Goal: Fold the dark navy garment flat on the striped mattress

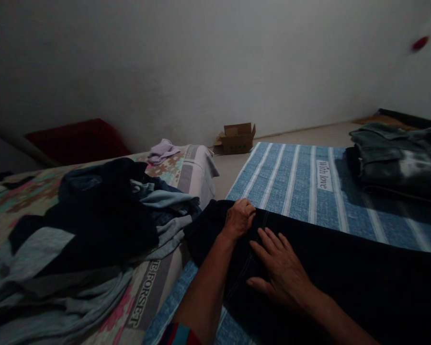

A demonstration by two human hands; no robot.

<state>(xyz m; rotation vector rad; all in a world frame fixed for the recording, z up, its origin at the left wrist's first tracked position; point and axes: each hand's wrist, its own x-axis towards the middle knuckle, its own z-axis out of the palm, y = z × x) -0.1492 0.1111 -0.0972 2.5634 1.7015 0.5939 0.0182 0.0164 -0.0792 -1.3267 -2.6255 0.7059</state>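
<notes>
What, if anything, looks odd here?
The whitish blotch on the dark green garment at right: it breaks up otherwise dark fabric, but could be fading or design. The tangled clothes at left look messy; nothing appears spilled.

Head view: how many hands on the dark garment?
2: the left hand, curled at the far edge of the dark garment; the right hand, spread on top. No others show.

Left sleeve (181, 334): bands of red, teal and a dark shade, only the end visible
Left forearm (206, 287): bare
Left hand (239, 219): bare
Right forearm (334, 311): bare to the view's lower edge
Right hand (280, 263): bare
</notes>
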